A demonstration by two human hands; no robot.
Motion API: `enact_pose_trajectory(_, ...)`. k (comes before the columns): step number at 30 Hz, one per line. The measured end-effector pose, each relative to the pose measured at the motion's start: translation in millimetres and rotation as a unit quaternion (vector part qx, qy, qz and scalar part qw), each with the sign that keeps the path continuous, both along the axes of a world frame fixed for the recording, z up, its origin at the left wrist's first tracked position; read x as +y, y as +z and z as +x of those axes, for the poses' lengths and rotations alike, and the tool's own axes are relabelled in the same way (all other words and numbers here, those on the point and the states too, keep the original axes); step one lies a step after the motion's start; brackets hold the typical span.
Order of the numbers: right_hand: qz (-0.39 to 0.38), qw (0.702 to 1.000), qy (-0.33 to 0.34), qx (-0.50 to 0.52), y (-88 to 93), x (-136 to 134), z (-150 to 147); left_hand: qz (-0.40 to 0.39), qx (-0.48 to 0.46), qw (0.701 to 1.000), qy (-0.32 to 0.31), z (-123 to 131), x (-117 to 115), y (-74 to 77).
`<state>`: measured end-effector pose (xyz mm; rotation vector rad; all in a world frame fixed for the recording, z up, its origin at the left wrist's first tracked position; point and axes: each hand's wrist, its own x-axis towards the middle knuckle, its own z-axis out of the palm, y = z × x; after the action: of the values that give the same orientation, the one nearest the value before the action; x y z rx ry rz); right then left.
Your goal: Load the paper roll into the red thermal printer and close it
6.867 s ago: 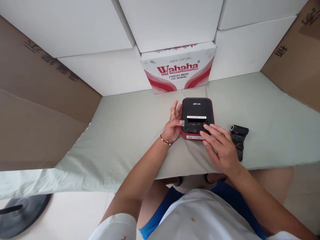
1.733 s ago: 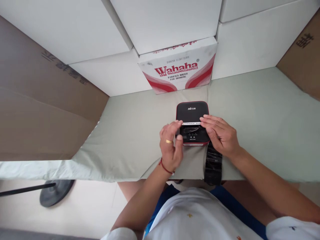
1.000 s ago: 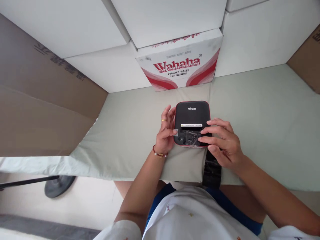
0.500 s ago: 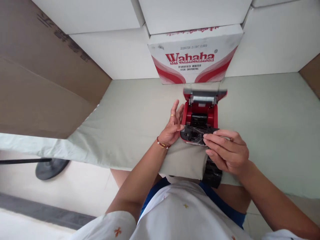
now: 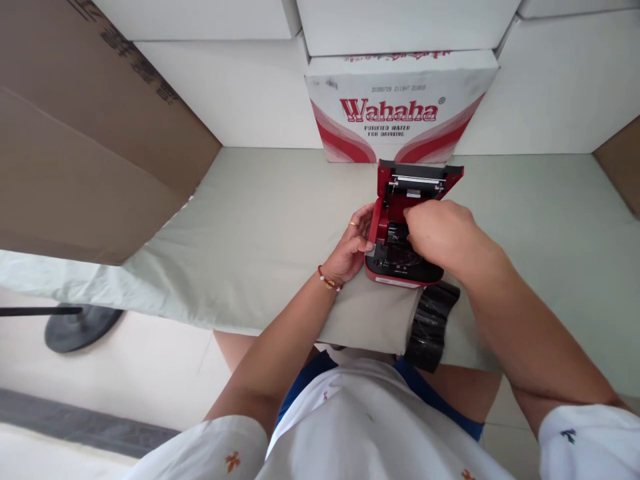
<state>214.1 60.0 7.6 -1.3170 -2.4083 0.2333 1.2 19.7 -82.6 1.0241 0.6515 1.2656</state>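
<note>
A small red and black printer [image 5: 404, 272] sits on the cloth-covered table with its lid [image 5: 420, 175] raised. My left hand [image 5: 353, 243] grips its left side, thumb on the front corner and fingers along the wall. Over the right part of the inner compartment is my right hand [image 5: 445, 233], knuckles up and fingers curled down inside. What those fingertips hold, if anything, is hidden. A glossy black roll [image 5: 399, 233] shows in the compartment. Below the printer, a shiny black strip of film [image 5: 431, 327] lies over the table's front edge.
A white and red Wahaha water carton [image 5: 395, 113] stands close behind the raised lid. White boxes [image 5: 225, 93] form a wall at the back. A large brown cardboard box [image 5: 100, 167] stands at the left, with a black stand base [image 5: 83, 327] on the floor below.
My right hand has left the printer's front edge and moved up into the compartment. The lid leans further back. The black film below the printer shows more fully, and the view has shifted slightly.
</note>
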Motion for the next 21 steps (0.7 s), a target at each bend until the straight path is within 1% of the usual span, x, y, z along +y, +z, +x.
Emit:
enact_pose_trajectory(2,-0.005,1.000,0.001,-0.025,-9.6,10,-5,0.004,0.003,1.000,-0.001,0,1,-1.0)
enact_pose_trajectory(4,-0.010,0.999,0.001,-0.052,-13.6,13,-8,0.001,0.001,1.000,-0.004,0,2,-1.9)
enact_pose_trajectory(7,-0.017,0.996,-0.011,-0.083,-11.3,12,-8,-0.008,-0.012,1.000,-0.007,0,5,-2.5)
enact_pose_trajectory(11,-0.020,0.992,-0.042,-0.115,-1.9,1,-7,-0.012,-0.019,1.000,-0.008,-1,6,-1.6)
enact_pose_trajectory(13,-0.005,0.990,-0.073,-0.117,4.2,-9,-9,-0.014,-0.018,1.000,-0.009,-1,6,-0.4)
enact_pose_trajectory(15,0.018,0.991,-0.094,-0.092,13.7,-25,-10,-0.014,-0.015,1.000,-0.014,-1,5,0.7)
enact_pose_trajectory(17,0.026,0.996,-0.080,-0.036,28.4,-47,-6,-0.011,-0.014,1.000,-0.017,-1,4,1.4)
enact_pose_trajectory(19,0.003,0.998,-0.049,0.039,46.6,-73,12,-0.008,-0.014,1.000,-0.015,-1,4,1.8)
enact_pose_trajectory(20,-0.020,0.996,-0.043,0.077,55.1,-86,26,-0.008,-0.012,1.000,-0.013,-1,4,1.9)
enact_pose_trajectory(21,-0.047,0.991,-0.052,0.112,61.9,-98,44,-0.008,-0.010,1.000,-0.010,-1,4,2.1)
